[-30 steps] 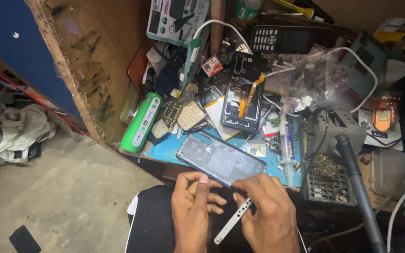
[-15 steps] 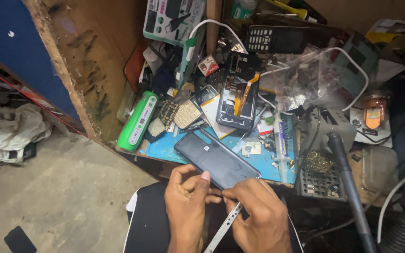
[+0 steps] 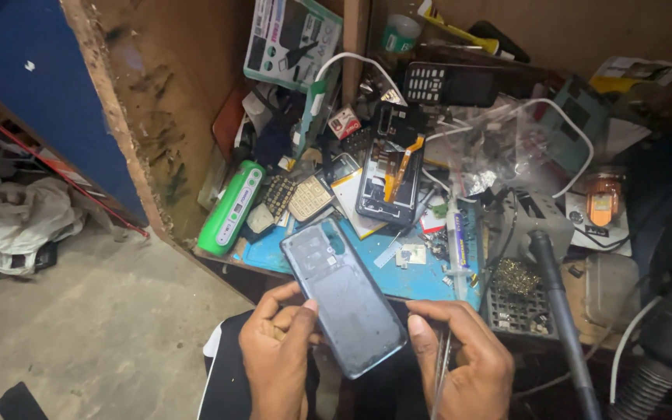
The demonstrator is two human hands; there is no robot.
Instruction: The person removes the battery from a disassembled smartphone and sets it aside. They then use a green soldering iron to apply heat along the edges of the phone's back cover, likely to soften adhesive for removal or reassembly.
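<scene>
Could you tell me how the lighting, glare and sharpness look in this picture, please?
Head view: the bench middle is well lit, the right edge falls into dark shadow; the phone shows a dull sheen, no harsh glare; left hand and right hand look sharp; the plastic bag glints; edges bend slightly.

Phone repair workshop, cluttered bench point(image 3: 429, 284), opened phones point(image 3: 389, 180), keypads point(image 3: 309, 198), parts

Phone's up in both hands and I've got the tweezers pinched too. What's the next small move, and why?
Probably bring the tweezers tip to the phone edge. The left hand grips its lower left corner, the right hand thumb steadies its right side, and the tweezers point down, away from the phone.
</scene>
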